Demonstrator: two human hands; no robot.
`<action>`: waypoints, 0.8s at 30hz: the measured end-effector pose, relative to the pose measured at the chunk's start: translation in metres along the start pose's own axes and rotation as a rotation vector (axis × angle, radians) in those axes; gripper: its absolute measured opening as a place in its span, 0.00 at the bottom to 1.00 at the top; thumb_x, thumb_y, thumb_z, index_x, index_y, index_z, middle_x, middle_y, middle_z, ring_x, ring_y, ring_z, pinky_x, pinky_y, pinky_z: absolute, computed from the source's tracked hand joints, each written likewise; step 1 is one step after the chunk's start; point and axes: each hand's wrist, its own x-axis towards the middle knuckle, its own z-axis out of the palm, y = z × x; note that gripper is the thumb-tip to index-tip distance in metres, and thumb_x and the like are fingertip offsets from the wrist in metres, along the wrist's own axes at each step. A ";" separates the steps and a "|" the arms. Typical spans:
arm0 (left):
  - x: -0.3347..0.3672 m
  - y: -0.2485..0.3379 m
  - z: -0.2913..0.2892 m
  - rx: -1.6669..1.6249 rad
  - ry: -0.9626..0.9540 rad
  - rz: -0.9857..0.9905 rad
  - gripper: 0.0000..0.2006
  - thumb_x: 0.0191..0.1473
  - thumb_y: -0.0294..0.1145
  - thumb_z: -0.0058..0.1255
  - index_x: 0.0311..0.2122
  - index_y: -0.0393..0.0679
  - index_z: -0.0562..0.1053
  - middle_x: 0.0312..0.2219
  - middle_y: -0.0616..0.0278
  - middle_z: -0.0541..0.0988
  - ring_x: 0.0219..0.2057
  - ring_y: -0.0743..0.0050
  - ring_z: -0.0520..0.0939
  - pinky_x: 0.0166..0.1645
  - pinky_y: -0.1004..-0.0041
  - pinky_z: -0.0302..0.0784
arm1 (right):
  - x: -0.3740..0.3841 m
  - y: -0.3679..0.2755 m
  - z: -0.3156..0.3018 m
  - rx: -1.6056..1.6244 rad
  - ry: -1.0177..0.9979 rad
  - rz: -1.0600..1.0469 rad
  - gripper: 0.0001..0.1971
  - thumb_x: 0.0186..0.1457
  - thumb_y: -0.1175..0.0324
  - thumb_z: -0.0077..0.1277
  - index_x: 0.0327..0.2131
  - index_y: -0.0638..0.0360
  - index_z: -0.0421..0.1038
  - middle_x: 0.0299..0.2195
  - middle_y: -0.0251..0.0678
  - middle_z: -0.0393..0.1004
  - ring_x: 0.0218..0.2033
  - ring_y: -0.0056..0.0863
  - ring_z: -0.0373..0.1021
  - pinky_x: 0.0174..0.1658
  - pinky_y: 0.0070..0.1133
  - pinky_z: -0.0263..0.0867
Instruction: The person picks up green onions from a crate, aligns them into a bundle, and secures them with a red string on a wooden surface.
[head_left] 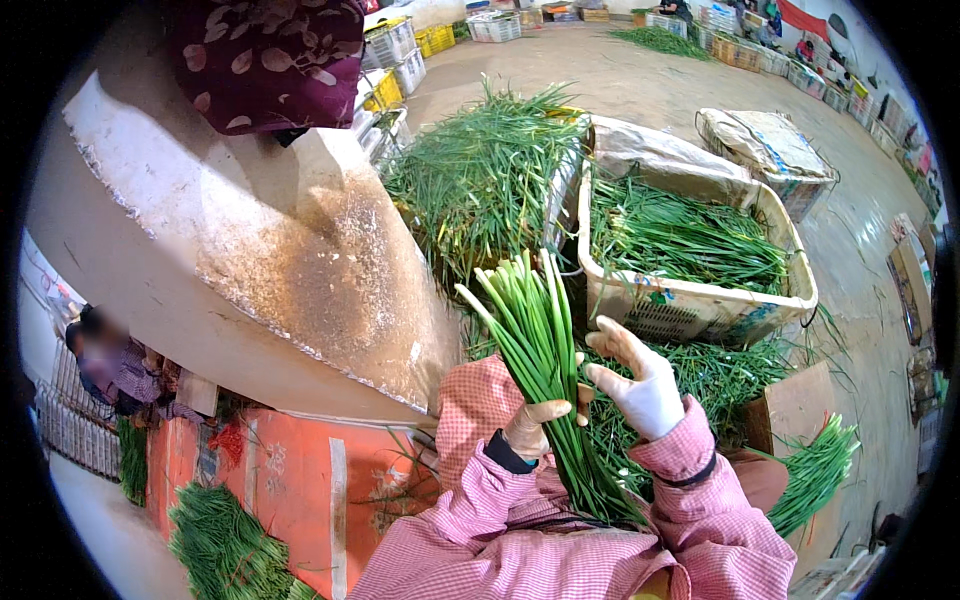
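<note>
My left hand (532, 428) is wrapped round a bunch of chives (548, 350) in front of my lap. The pale cut ends point up and away from me, and the green leaves hang down over my knees. My right hand (640, 385), in a white glove with the fingers partly bare, is held just right of the bunch. Its fingers are apart and nothing shows between them. Pink checked sleeves with dark bands cover both arms.
A white crate (700, 300) of chives stands ahead, right of a big loose heap (490, 180). More lie on the floor. A tied bunch (815, 475) rests at right on cardboard (790, 400). Left are an orange sheet (300, 480), chives (225, 540) and another person (110, 365).
</note>
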 end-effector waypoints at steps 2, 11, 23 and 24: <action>0.000 -0.005 -0.002 -0.011 0.058 -0.012 0.28 0.38 0.28 0.54 0.49 0.40 0.63 0.31 0.60 0.75 0.29 0.70 0.76 0.31 0.75 0.73 | 0.006 -0.015 0.003 -0.326 0.053 -0.217 0.31 0.38 0.69 0.58 0.49 0.58 0.61 0.45 0.44 0.67 0.46 0.38 0.64 0.48 0.27 0.60; 0.005 -0.025 0.003 0.184 0.156 -0.101 0.16 0.40 0.25 0.54 0.38 0.38 0.70 0.26 0.61 0.75 0.23 0.74 0.75 0.30 0.76 0.70 | 0.009 -0.046 -0.042 0.196 0.410 -0.187 0.02 0.46 0.77 0.50 0.25 0.58 0.70 0.42 0.35 0.69 0.42 0.28 0.65 0.43 0.21 0.62; 0.015 -0.047 0.031 0.193 0.422 -0.048 0.09 0.44 0.23 0.53 0.34 0.38 0.73 0.31 0.64 0.76 0.32 0.76 0.76 0.39 0.77 0.71 | -0.070 0.052 -0.002 0.128 -0.138 0.141 0.55 0.34 0.61 0.63 0.58 0.66 0.32 0.59 0.47 0.39 0.61 0.34 0.38 0.60 0.25 0.37; 0.014 -0.049 0.027 0.178 0.432 -0.060 0.10 0.44 0.24 0.53 0.35 0.38 0.73 0.32 0.64 0.76 0.34 0.76 0.75 0.41 0.77 0.70 | -0.072 0.059 0.001 0.044 -0.155 0.141 0.55 0.34 0.63 0.62 0.58 0.66 0.31 0.60 0.48 0.36 0.62 0.34 0.34 0.61 0.24 0.35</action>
